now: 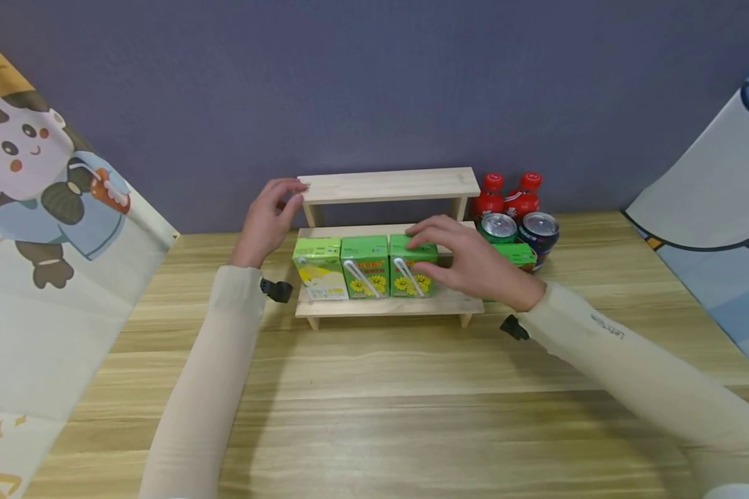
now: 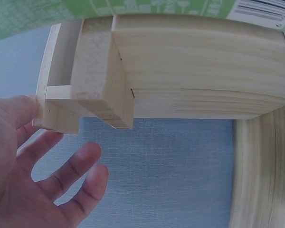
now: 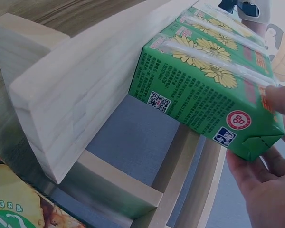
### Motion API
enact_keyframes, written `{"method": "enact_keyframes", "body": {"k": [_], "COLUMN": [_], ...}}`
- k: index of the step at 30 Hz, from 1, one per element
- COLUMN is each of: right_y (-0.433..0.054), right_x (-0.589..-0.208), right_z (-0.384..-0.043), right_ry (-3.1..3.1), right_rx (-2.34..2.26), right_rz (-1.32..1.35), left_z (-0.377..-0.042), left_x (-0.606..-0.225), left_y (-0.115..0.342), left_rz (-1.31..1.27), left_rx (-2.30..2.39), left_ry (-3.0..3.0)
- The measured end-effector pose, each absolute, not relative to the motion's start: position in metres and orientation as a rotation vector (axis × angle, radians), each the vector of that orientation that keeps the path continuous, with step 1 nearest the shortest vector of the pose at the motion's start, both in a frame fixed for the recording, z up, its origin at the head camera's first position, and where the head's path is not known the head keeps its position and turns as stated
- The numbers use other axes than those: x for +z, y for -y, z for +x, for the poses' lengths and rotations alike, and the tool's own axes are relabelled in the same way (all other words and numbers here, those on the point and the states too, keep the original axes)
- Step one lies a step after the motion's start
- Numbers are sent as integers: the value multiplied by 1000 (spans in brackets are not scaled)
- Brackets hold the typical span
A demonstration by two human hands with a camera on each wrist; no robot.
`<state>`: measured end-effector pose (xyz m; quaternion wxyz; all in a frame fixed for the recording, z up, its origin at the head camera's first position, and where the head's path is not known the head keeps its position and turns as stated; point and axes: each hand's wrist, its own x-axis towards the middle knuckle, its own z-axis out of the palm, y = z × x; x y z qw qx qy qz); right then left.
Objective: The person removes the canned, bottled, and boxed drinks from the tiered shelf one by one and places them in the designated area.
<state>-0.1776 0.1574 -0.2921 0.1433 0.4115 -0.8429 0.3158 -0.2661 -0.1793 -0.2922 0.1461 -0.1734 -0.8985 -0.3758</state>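
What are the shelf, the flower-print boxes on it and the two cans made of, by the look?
Shelf: pale wood, apparently unpainted; grain lines show on the boards.
Flower-print boxes: likely coated paperboard, glossy print; flat panels with folded corners.
Cans: probably metal; shiny silver lids. Exact alloy can't be told.

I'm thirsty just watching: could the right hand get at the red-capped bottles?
Probably, from above: cans stand in front of the bottles, but their caps show above. The right hand, pinching a carton, would first let go.
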Motion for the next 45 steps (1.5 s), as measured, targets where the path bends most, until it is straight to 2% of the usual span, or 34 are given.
{"method": "enact_keyframes", "body": {"k": [27,37,45], "right_y": [-155,-168,-186], "right_x": [-293,-294,-280], "right_z": [-173,-156,-139], "right_ry": [2442,2289,2263], "right_rx": [879,909,887], "right_rz": [1118,1150,1146], "left_z": [-266,-265,-266], "left_x": [-291,-290,-291], "left_y": [180,179,179], "left_rz": [-495,-511,-506], "left_rx": [-1094,-1112,-1111], "left_ry": [2588,2564,2573]}}
